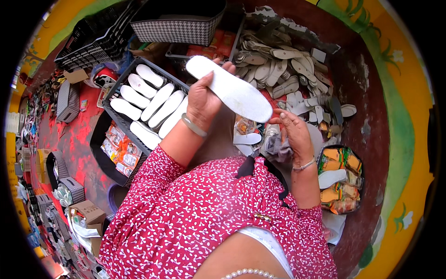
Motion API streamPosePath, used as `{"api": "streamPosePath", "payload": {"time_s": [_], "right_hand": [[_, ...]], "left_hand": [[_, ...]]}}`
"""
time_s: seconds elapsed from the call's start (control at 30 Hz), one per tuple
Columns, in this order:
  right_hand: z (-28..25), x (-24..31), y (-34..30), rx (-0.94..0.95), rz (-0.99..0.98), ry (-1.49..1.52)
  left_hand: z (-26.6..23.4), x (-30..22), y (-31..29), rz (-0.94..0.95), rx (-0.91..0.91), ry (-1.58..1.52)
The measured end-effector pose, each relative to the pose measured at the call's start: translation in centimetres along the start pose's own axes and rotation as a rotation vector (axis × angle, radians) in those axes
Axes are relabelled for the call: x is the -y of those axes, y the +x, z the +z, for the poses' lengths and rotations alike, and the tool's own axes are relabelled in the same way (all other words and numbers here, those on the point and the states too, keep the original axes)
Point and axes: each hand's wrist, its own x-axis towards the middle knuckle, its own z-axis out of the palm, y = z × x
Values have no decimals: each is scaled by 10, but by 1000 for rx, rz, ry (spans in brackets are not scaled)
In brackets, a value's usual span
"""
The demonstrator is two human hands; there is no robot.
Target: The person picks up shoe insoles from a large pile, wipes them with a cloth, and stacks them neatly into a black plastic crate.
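Observation:
A white shoe insole (231,88) is held up in front of me, slanting from upper left to lower right. My left hand (208,93) grips it near its upper left end, thumb on top and fingers coming round behind. At the lower right end, the fingertips of my right hand (295,132) meet its edge. Below and to the left, a dark grey crate (114,109) holds several white insoles (159,101) laid in rows. Beneath my right hand lies a crumpled grey cloth (278,149).
A large heap of insoles (278,69) lies against the dark red wall (367,83). A basket of packaged insoles (357,186) stands at right. Behind are a black crate (100,42) and a houndstooth bin (179,30). Boxes and goods cover the left floor; a cardboard box (90,211) stands there.

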Motion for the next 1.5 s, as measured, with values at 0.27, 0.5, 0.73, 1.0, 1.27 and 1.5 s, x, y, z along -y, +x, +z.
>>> {"api": "streamPosePath", "payload": {"time_s": [0.27, 0.5, 0.73, 1.0, 1.27, 1.5], "right_hand": [[42, -2, -3, -2, -74, 161], [42, -10, -2, -73, -154, 71], [33, -14, -4, 41, 6, 352], [37, -15, -5, -83, -25, 269], [20, -18, -8, -120, -26, 319], [27, -13, -12, -114, -85, 193]], "left_hand": [[2, 3, -3, 51, -60, -3], [6, 18, -8, 157, -101, 193], [7, 21, -13, 151, -12, 205], [12, 17, -18, 116, 45, 224], [18, -17, -13, 186, 128, 324], [7, -17, -14, 471, 70, 816]]}}
